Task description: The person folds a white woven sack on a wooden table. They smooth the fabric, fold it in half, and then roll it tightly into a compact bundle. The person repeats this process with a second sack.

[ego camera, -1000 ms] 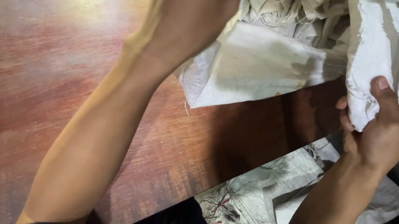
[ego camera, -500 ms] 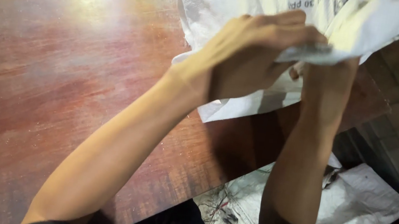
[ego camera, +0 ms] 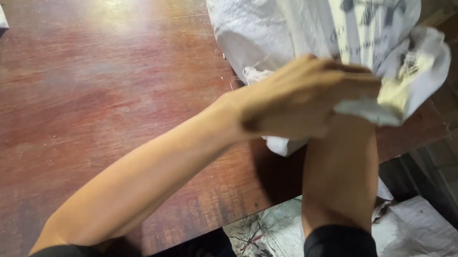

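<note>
While both hands clamp its bunched corner, the white woven plastic sack (ego camera: 297, 27) rests on the reddish-brown wooden table (ego camera: 81, 77), near its right edge. Left hand (ego camera: 303, 98) curls shut over the fabric; right hand (ego camera: 364, 111) is mostly hidden beneath. Slick weave could slip free.

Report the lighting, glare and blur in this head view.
Head view: dim overall; soft glare on the reddish-brown wooden table at top left; dark shadow beneath the left hand; the white woven plastic sack and that hand are slightly motion-blurred; the floor at right is murky.
</note>
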